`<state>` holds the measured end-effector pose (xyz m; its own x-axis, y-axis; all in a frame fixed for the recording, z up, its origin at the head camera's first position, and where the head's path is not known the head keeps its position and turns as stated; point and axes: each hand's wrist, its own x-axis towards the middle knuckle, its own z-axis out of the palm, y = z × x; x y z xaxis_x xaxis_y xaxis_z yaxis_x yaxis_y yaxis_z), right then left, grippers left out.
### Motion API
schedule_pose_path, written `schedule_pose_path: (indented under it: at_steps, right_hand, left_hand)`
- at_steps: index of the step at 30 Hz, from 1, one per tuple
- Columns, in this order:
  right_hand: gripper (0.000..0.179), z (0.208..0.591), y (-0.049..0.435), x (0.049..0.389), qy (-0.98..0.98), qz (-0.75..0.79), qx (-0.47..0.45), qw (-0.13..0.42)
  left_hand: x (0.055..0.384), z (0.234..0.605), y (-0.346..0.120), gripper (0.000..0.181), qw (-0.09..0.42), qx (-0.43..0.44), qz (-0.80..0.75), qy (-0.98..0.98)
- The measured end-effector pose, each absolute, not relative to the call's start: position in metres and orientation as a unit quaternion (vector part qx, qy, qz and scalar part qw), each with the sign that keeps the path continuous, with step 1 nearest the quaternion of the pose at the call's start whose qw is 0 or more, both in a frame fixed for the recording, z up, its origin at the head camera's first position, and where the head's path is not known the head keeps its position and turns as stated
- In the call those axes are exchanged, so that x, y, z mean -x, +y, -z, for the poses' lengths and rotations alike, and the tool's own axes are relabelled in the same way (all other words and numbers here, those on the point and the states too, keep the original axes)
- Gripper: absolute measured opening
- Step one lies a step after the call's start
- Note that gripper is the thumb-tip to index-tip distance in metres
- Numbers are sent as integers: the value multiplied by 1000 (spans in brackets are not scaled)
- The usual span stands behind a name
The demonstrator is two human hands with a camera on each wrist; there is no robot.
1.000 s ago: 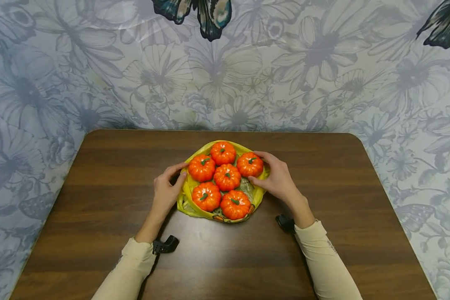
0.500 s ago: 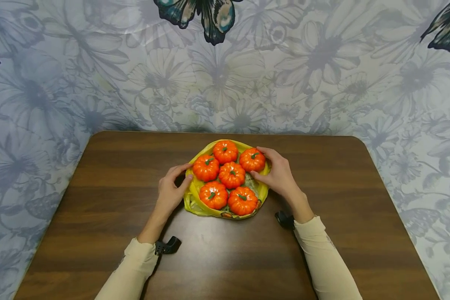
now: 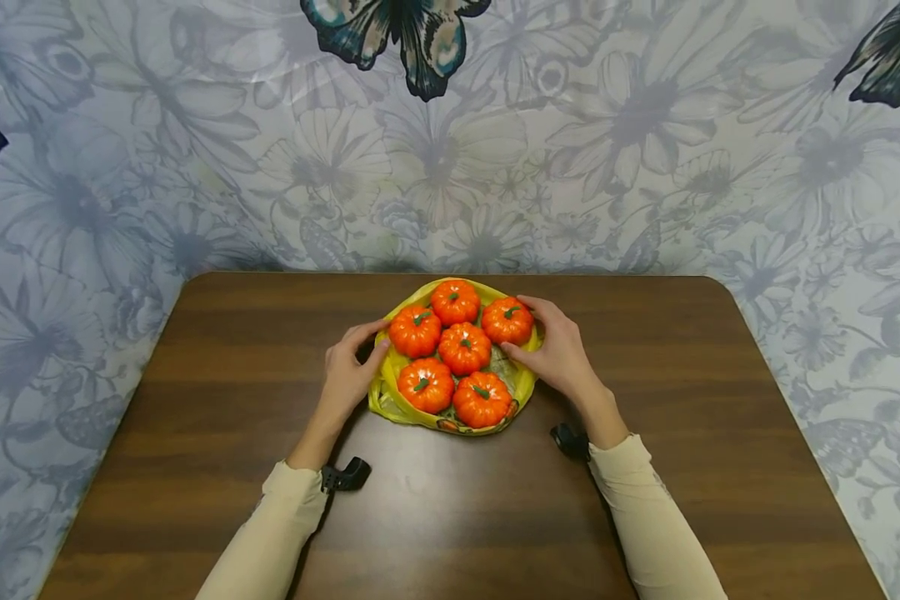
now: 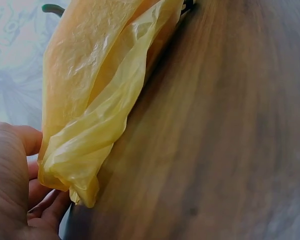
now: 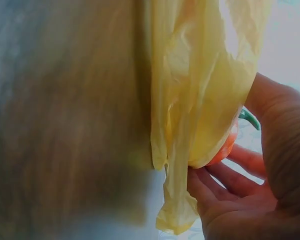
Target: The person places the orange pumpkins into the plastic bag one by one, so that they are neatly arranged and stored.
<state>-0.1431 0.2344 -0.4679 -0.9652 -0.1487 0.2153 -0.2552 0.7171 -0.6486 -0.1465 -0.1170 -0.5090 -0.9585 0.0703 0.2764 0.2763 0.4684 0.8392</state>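
Observation:
In the head view, a yellow plastic bag [image 3: 392, 400] lies spread low on the table with several small orange pumpkins [image 3: 465, 348] with green stems in it. My left hand [image 3: 345, 367] holds the bag's left side, thumb and forefinger at its rim. On the far right side, my right hand [image 3: 558, 350] holds the rim beside the rightmost pumpkin [image 3: 507, 321]. The left wrist view shows folded yellow plastic [image 4: 97, 80] against my fingers. Loose plastic [image 5: 210, 85] hangs by my right fingers in the right wrist view, partly hiding an orange pumpkin [image 5: 226, 149].
The brown wooden table [image 3: 450, 525] has rounded back corners and ends at a wall [image 3: 487, 192] papered with grey flowers and butterflies. A black camera mount [image 3: 347, 474] sits on the left wrist, another mount [image 3: 570, 442] on the right.
The bag with its pumpkins has shifted slightly right and toward the back of the table, both hands staying on its sides. The head view has tilted up a little.

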Motion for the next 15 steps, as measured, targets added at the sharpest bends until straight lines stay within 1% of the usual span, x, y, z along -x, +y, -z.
schedule_pose_path:
  at_steps: [4, 11, 15]
  right_hand:
    - [82, 469, 234, 137, -925, -353, -113, 82]
    - [83, 470, 247, 121, -925, -355, -91, 100]
    - [81, 474, 264, 108, -925, -356, -78, 105]
  left_hand:
    - [144, 511, -117, 34, 98, 103, 515, -845]
    - [137, 511, -118, 33, 129, 120, 560, -809]
    - [135, 516, -128, 33, 137, 115, 545, -819]
